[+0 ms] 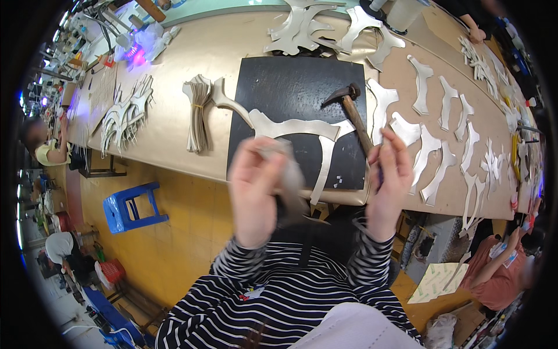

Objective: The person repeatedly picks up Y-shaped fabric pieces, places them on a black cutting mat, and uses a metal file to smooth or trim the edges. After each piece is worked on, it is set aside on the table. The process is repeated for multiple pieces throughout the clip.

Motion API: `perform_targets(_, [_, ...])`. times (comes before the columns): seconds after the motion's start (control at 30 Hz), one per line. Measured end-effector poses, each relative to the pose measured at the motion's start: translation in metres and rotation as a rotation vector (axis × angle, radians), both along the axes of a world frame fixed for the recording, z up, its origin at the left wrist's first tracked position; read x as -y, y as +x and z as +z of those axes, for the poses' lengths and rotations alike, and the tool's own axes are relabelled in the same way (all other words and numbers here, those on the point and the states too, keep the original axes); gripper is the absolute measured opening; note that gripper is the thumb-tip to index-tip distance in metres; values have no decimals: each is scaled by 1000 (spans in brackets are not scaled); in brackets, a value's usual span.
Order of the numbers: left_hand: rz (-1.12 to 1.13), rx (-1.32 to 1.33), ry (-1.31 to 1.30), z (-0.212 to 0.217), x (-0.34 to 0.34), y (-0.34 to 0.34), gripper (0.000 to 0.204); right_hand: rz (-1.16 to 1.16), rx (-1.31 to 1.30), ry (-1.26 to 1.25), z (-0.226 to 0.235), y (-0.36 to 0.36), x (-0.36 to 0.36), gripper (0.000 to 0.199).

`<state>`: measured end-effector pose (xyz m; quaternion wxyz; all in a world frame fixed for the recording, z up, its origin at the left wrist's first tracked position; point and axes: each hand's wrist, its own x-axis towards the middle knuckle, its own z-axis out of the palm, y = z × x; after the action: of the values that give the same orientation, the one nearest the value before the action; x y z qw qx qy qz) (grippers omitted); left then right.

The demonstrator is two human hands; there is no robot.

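Note:
Near the front edge of the table, my left hand (254, 192) is closed on a pale, silvery cut leather piece (292, 181), smeared by motion. My right hand (388, 195) is pinched shut; a bit of something dark shows at its fingers, too small to name. Beyond both hands is a black board (279, 81). Curved pale leather pieces (293, 127) lie across it, one strip hanging toward me. A hammer (356, 119) rests on the board's right side, its wooden handle pointing at my right hand. Tiny pale scraps (339, 181) lie near the board's front right corner.
A banded stack of cut pieces (199, 113) is left of the board, with a loose pile (128, 110) farther left. More pieces (427, 148) spread to the right. A blue stool (135, 208) stands on the floor. Co-workers sit at left and right (494, 273).

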<state>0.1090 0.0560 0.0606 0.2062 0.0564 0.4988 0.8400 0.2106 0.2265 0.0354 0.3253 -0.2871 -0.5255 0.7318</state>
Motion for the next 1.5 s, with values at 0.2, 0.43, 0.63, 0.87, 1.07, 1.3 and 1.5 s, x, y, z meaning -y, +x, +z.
perform_targets(0.2, [296,-388,-198,23,69,-72,33,-200,878,1077,-53,24,-90,35])
perform_targets(0.43, [-320,-1069,-857,1,44,-75,42,192,412,1026,-55,-12,-30,19])
perform_targets(0.63, [-671,-1358,-1123,-79,5,-61,57,203,622,1109,-61,-63,-1,23])
perform_targets(0.87, [-513,-1444,-1005,-97,7,-60,46,309,216,693,-16,-76,-3,12])
perform_targets(1.07, [-393,-1455,-895,-100,0,-73,30,259,279,831,7,-86,-19,9])
perform_targets(1.3, [8,-1281,-846,-101,8,-110,11,209,373,983,-1,-55,-22,10])
perform_targets(1.5, [-176,-1186,-1067,-115,-4,-130,27,11,316,1041,13,-23,-23,11])
